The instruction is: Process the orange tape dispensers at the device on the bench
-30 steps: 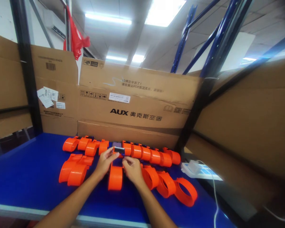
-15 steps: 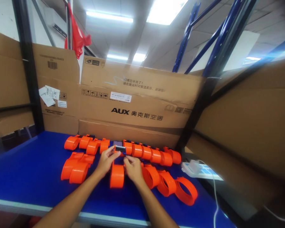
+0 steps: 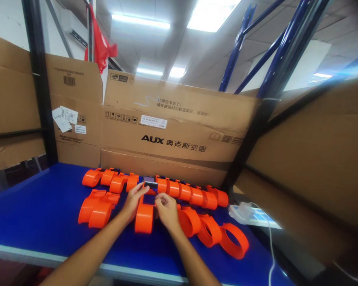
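Two hands fit a small dark part onto an orange plastic piece, low in the frame's middle.
The left hand (image 3: 133, 201) fingers pinch the dark part (image 3: 150, 185); the right hand (image 3: 166, 209) fingers curl on the orange piece (image 3: 144, 217) on the blue surface (image 3: 41, 214). It looks light, stiff and smooth; best held by its edges.

Table: blue table (image 3: 41, 222) with a pale front edge, cardboard box (image 3: 173, 135) standing along its far side.
Back row: a line of orange holders (image 3: 179, 190) lying side by side just in front of the cardboard box, running from left of centre towards the right.
Left pair: two orange holders (image 3: 96, 208) nearer than the back row, touching each other.
Centre: one orange holder (image 3: 144, 217) standing on its edge, nearer than the back row's middle.
Right group: three orange rings (image 3: 210, 232) overlapping, right of the centre holder.
Far right: white charger (image 3: 241, 210) with a cable, past the back row's right end.
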